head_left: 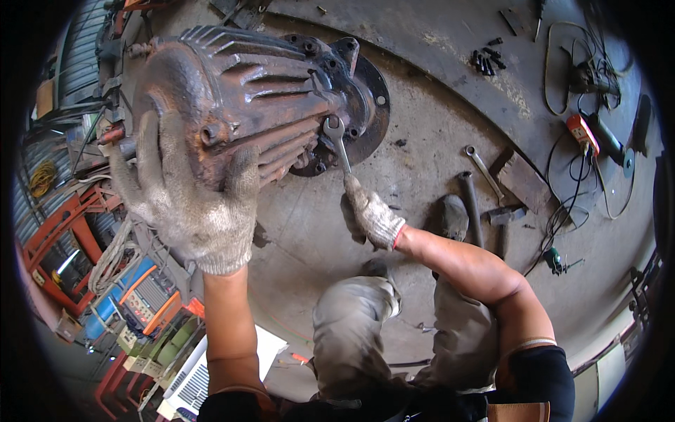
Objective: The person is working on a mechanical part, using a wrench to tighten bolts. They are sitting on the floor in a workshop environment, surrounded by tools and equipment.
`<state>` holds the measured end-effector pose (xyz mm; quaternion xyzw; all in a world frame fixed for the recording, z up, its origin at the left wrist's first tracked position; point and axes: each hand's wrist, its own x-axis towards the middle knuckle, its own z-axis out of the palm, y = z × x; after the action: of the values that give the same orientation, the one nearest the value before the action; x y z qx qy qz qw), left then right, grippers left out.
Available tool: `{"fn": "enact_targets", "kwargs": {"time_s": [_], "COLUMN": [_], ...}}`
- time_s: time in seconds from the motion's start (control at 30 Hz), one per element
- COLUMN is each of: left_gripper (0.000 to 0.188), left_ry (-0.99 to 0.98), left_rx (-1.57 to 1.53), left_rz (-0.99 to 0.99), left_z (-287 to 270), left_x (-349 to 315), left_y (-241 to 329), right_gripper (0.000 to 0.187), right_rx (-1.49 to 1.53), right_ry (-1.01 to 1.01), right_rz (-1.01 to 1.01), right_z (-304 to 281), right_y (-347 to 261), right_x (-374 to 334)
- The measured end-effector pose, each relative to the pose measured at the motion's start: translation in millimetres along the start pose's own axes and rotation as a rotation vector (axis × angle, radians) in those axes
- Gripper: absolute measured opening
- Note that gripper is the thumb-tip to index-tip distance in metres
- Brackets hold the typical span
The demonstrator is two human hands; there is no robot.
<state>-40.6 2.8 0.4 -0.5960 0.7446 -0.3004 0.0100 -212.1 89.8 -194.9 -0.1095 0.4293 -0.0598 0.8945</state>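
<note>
A heavy, rust-brown finned motor or gear housing (264, 130) lies on its side at the upper left, with a round flange (380, 126) at its right end. My left hand (193, 204), in a soiled knit glove, rests against the housing's near left side with its fingers spread. In my gloved right hand (373, 214), the fingers are wrapped round the handle of a steel open-end wrench (341, 146). The wrench's jaw is at the flange's near side, by its bolts; whether it sits on a bolt head is unclear.
Black bolts (486, 63) lie on the metal plate at the upper right. Beyond my right hand are a combination wrench (484, 172), a pipe (471, 204) and a rusty plate (524, 181). Cables surround a red power strip (582, 133). A control-panel machine (148, 304) stands at left.
</note>
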Motion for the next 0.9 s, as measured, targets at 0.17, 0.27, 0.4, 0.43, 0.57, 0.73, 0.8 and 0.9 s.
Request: {"fn": "enact_targets", "kwargs": {"time_s": [0.17,0.27,0.4,0.43,0.57,0.73,0.8,0.9], "left_gripper": [0.092,0.074,0.079,0.09,0.089,0.088,0.087,0.088], "left_ry": [-0.034,-0.03,-0.094,-0.104,-0.147,-0.196,-0.314,-0.35], "left_rx": [-0.073,-0.223,-0.235,-0.161,-0.165,-0.154,-0.104,0.009], "left_rz": [-0.287,-0.171,-0.154,-0.134,-0.199,-0.283,-0.306,-0.246], "left_z": [-10.1,-2.1,4.9,6.4,6.1,-10.3,-12.7,-19.9], "left_x": [-1.5,-1.4,-9.0,-12.7,-33.7,-55.4,-61.8,-65.9], "left_y": [0.9,-1.0,-7.4,-9.1,-18.2,-33.2,-37.0,-36.3], "right_gripper": [0.067,0.066,0.061,0.057,0.047,0.04,0.047,0.06], "right_rx": [0.03,0.036,-0.099,-0.222,-0.424,-0.537,-0.457,-0.359], "right_ry": [0.012,-0.021,-0.068,-0.033,0.048,-0.077,-0.097,-0.083], "right_rz": [-0.021,-0.007,-0.145,-0.24,-0.467,-0.31,-0.15,-0.038], "right_z": [5.4,2.1,-6.5,-5.7,-6.0,-30.2,-42.4,-44.7], "right_y": [-0.7,6.9,24.3,28.6,31.2,13.5,9.7,-0.8], "right_x": [-4.3,1.3,13.0,14.2,5.1,-21.0,-23.5,-27.1]}}
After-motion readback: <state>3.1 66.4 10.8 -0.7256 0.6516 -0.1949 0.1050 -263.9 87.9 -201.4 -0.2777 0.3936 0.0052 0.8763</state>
